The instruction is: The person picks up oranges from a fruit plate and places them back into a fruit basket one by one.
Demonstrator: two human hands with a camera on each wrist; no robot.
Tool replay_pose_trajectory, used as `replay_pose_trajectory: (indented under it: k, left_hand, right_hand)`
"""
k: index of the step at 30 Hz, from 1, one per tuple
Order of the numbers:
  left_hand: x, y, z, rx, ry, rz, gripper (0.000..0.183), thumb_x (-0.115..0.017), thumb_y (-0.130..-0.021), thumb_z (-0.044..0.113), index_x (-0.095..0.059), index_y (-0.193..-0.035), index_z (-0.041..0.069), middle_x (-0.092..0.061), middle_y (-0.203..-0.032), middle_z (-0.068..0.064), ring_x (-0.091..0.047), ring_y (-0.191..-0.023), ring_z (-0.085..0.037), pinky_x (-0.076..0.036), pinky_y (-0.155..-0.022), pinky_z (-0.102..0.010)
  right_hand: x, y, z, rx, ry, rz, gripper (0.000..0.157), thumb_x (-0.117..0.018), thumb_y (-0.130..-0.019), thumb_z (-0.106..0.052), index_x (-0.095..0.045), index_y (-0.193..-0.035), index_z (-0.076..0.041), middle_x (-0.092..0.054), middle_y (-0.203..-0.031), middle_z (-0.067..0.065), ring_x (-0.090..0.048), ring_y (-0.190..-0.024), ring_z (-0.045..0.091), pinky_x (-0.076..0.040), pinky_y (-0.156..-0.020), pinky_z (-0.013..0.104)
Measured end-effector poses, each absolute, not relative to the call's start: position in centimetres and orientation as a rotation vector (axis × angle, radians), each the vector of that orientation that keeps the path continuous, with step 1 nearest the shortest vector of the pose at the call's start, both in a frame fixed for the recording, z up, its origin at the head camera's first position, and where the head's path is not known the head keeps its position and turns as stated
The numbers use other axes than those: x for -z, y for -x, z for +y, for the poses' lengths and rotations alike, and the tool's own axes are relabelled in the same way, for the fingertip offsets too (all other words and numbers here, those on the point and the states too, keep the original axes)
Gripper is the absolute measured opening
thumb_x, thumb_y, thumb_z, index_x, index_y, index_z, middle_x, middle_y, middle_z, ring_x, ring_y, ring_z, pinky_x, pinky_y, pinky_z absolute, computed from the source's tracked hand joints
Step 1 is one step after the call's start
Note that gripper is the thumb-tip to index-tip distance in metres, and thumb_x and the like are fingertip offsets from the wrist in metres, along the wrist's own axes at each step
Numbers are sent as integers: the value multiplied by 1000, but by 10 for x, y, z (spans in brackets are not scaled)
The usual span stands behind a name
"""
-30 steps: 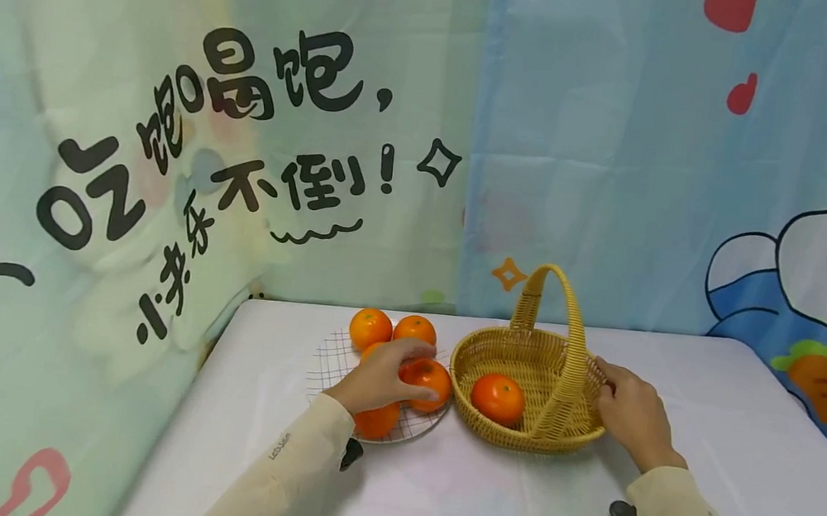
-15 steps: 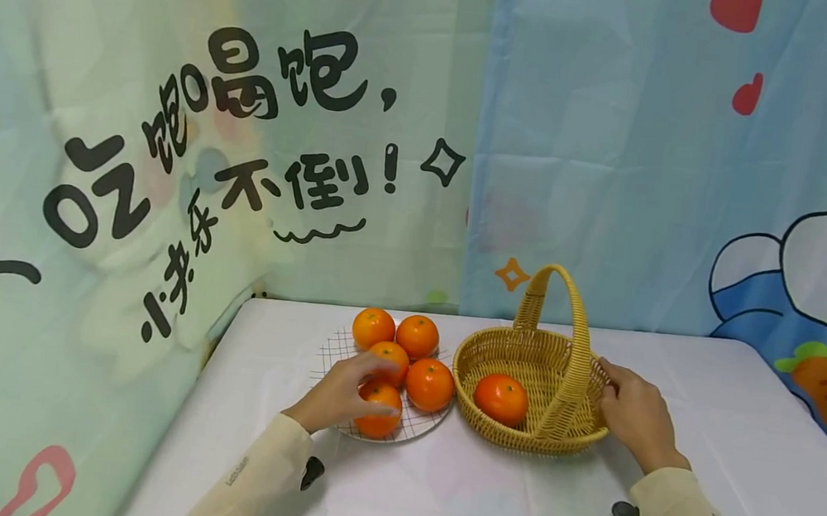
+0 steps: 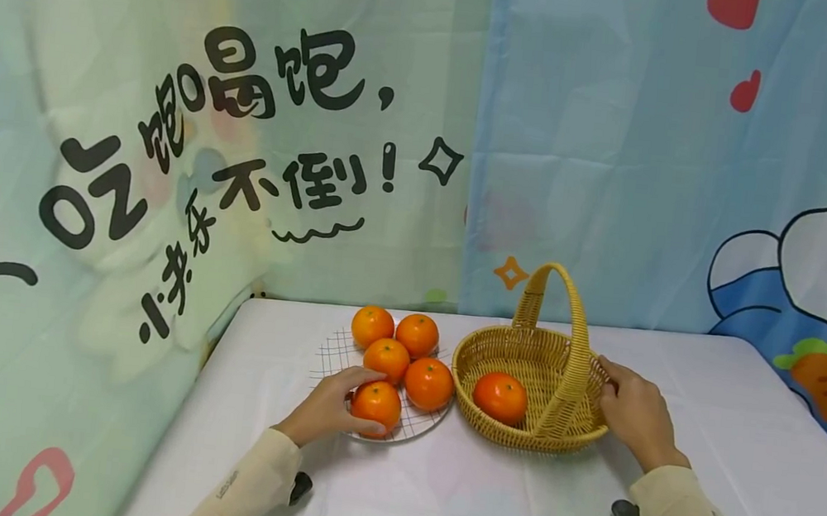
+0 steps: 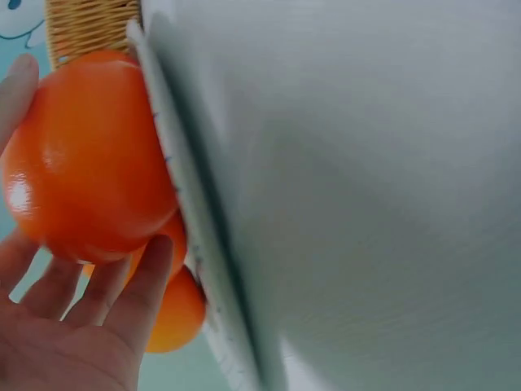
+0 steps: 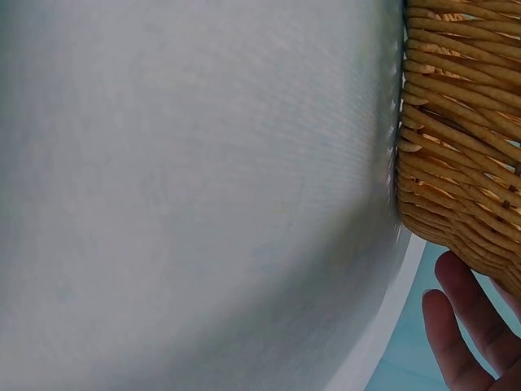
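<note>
My left hand [image 3: 328,406] curls round the nearest orange [image 3: 376,409] on a round plate [image 3: 408,429] with a grid pattern. Its thumb lies on the near side and its fingers on the far side; in the left wrist view this orange [image 4: 94,155] sits between thumb and fingertips, still low over the plate edge [image 4: 191,204]. Several more oranges [image 3: 429,384] share the plate. To the right stands a woven basket [image 3: 472,421] with a tall handle and one orange [image 3: 500,398] inside. My right hand [image 3: 638,412] grips the basket's right rim, with some fingers under the weave in the right wrist view.
Plate and basket stand side by side, nearly touching, on a white-covered table [image 3: 464,504]. A printed curtain [image 3: 619,145] hangs behind the table's back edge. The basket's handle [image 3: 577,332] arches above its rim.
My left hand has drawn back from the orange beside the basket to the nearest orange and closed round it. My right hand stays on the basket rim.
</note>
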State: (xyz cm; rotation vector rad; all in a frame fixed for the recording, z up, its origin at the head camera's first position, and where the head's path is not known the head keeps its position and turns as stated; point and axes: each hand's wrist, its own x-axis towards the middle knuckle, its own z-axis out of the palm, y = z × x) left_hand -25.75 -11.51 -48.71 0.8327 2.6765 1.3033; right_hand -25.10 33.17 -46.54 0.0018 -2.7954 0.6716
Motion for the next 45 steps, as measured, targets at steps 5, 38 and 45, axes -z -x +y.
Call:
replay_pose_trajectory:
  k: [5, 38, 45]
  left_hand:
    - [490, 255, -115, -1319, -802, 2669, 78, -88, -70, 39, -56, -137, 14, -52, -141, -5, -44, -131, -26, -41, -105, -46]
    - [433, 280, -67, -1364, -985, 2641, 71, -85, -75, 37, -56, -136, 15, -55, -135, 6, -54, -116, -14, -49, -93, -33]
    - [421, 287, -24, -1322, -971, 2613, 72, -82, -75, 49, -53, -139, 32, -50, -138, 14, -52, -116, -11, -49, -93, -34]
  right_hand:
    - [466, 251, 332, -668, -5, -2789, 46, -44, -95, -4, -46, -139, 9, -50, -130, 35, -46, -63, 23, -37, -57, 34]
    - [467, 250, 336, -691, 11, -2826, 47, -43, -96, -5, -43, -141, 7, -50, -130, 36, -46, -62, 22, -37, -53, 32]
    - [467, 251, 337, -715, -11, -2835, 47, -43, -97, -5, -43, -141, 8, -52, -128, 35, -49, -66, 24, -39, -54, 34]
